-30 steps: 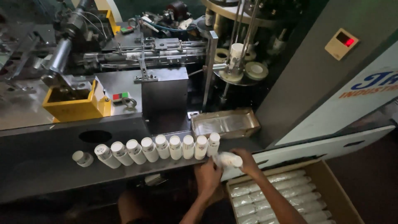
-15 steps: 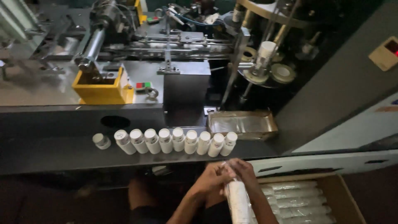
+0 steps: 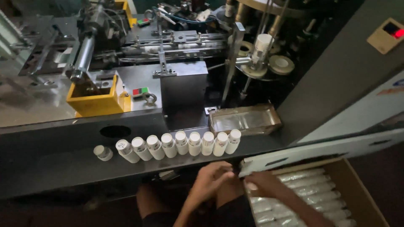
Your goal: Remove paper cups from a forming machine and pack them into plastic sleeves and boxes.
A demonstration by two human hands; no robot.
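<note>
Head view, dim light. Left hand [image 3: 212, 178] hung below the front edge of the dark steel shelf [image 3: 63, 168], fingers curled loosely inward; nothing visible inside them, and whether they pinched anything could not be told. Right hand [image 3: 263, 187] lay at the near left corner of the cardboard box [image 3: 362, 197], fingers bent down over the wrapped sleeves [image 3: 311, 197]; it touched the topmost packs, but a closed grasp on 1 of them could not be confirmed. The 2 hands were close together, not clearly touching.

Sleeves: long white cylinders in glossy, crinkled clear film, laid side by side in rows filling the box. Box: plain brown corrugated board, flaps open.

On the shelf, a row of 9 white cup stacks [image 3: 181, 145] lay on their sides, round ends toward the camera, each touching its neighbour; surface matt, paper-like. 1 short white cup [image 3: 103, 152] sat apart at the left end. Behind the row at its right end: a shallow rectangular metal tray [image 3: 244, 120], scuffed and reflective.

Further back: a yellow box-shaped housing [image 3: 99, 101], a polished steel cylinder [image 3: 84, 54] and a round turntable with a white cup on a mandrel [image 3: 263, 46]. A grey cabinet panel [image 3: 336, 84] walled off the right side.
</note>
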